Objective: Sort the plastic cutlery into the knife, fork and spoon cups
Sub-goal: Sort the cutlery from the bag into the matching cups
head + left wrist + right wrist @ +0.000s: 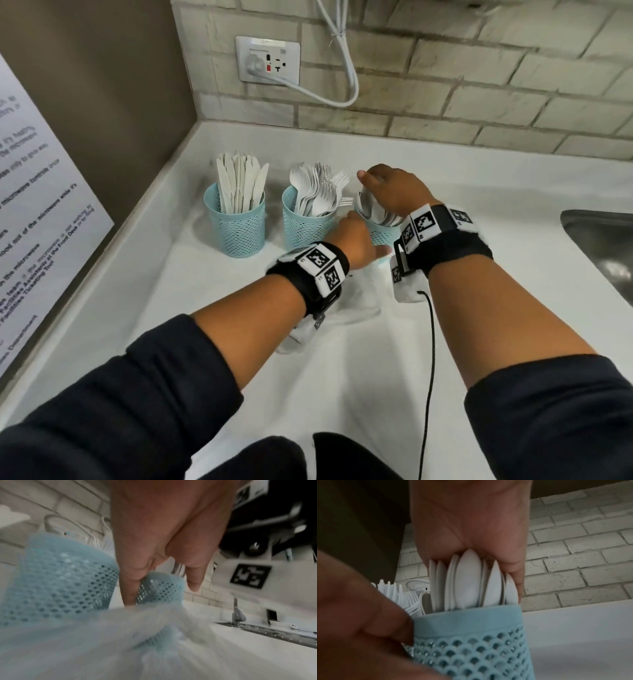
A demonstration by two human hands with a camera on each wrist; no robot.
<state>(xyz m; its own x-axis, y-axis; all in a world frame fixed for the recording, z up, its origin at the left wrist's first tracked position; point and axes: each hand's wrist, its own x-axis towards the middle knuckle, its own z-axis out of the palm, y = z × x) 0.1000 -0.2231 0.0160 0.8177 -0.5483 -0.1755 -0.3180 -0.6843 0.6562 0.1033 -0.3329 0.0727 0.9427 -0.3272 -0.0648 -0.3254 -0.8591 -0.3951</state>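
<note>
Three light blue mesh cups stand in a row on the white counter. The knife cup [236,222] is on the left and the fork cup [303,224] in the middle, with a few spoons among its forks. My left hand [358,236] grips the spoon cup [378,234] from its left side, and its fingers wrap the mesh wall [161,588]. My right hand [380,192] comes down from above, thumb and fingers curled round the bundle of white spoons [467,577] standing in that cup [471,635]. The cup's lower part is hidden behind my wrists.
A steel sink [603,246] is sunk into the counter at the right, its tap [235,612] behind it. A wall socket [267,60] with a white cable sits above the cups. A printed notice [41,205] hangs on the left wall. A black cable [430,359] trails from my right wrist.
</note>
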